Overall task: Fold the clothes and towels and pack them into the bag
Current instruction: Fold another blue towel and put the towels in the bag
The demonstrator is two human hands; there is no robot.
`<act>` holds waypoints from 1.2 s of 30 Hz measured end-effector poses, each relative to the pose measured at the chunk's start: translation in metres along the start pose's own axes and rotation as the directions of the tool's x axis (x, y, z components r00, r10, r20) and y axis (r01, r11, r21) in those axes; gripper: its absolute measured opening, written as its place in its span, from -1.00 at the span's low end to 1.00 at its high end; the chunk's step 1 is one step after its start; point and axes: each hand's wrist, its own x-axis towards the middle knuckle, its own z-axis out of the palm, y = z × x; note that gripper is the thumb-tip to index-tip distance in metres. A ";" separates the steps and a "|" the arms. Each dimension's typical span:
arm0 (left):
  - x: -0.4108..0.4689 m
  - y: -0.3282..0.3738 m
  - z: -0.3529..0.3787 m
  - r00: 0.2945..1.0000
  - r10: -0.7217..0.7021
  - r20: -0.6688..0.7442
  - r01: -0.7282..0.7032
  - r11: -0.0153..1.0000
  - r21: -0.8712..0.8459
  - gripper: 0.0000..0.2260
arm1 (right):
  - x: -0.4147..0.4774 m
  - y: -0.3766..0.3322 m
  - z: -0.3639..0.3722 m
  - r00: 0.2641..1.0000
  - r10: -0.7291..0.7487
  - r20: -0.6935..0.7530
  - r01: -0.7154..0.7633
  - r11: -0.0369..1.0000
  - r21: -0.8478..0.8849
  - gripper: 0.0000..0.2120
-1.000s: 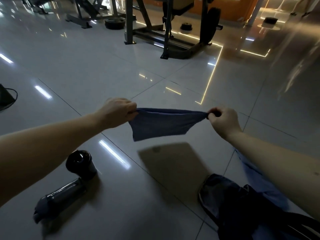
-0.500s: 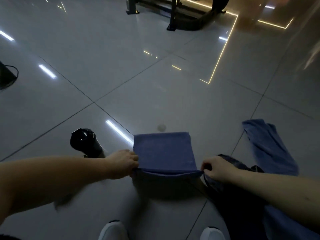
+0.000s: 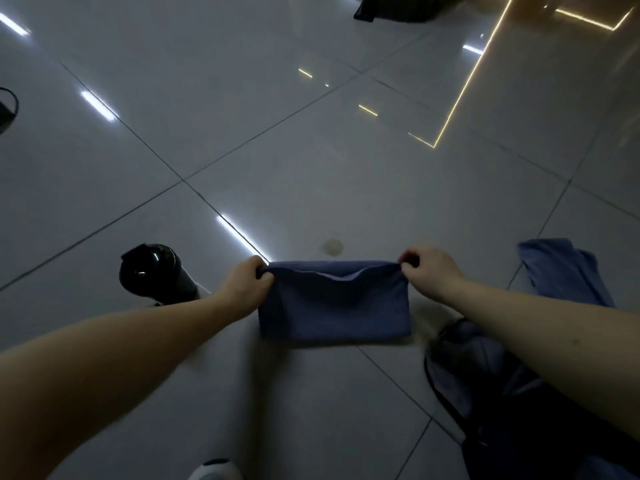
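**Blue towel down on the tiles, both far corners pinched!**

Over on my left a black bottle sits clear of the action. My left hand grips the towel's far left corner, thumb and curled fingers closed on the doubled edge. The towel lies on the glossy floor between my hands, its top edge sagging in the middle. It looks soft, light and floppy, so I reckon the corners are the place to hold, layers pinched together, or it slumps open. My right hand pinches the far right corner the same way. Just right of the towel lies the dark bag, and beyond that a loose blue garment.
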 end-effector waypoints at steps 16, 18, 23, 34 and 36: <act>0.020 -0.010 0.096 0.916 0.387 -0.103 -0.300 0.834 0.463 -0.43 | 0.001 0.014 0.116 0.927 -0.370 -0.067 0.316 0.863 -0.394 -0.33; 0.023 -0.012 0.111 0.927 0.375 0.031 -0.336 0.788 0.517 -0.36 | 0.005 0.018 0.120 0.951 -0.300 0.071 0.300 0.848 -0.438 -0.25; 0.030 -0.027 0.120 0.939 0.337 0.073 -0.318 0.766 0.559 -0.34 | 0.011 0.033 0.131 0.979 -0.153 0.132 0.198 0.855 -0.480 -0.21; -0.033 0.075 0.134 0.909 0.385 0.160 -0.410 0.758 0.508 -0.59 | -0.021 0.007 0.070 0.854 0.506 0.120 -0.518 0.850 0.096 -0.47; -0.046 0.083 0.153 0.869 0.442 0.223 -0.492 0.727 0.479 -0.74 | -0.031 0.012 0.075 0.785 0.575 0.231 -0.608 0.786 0.111 -0.57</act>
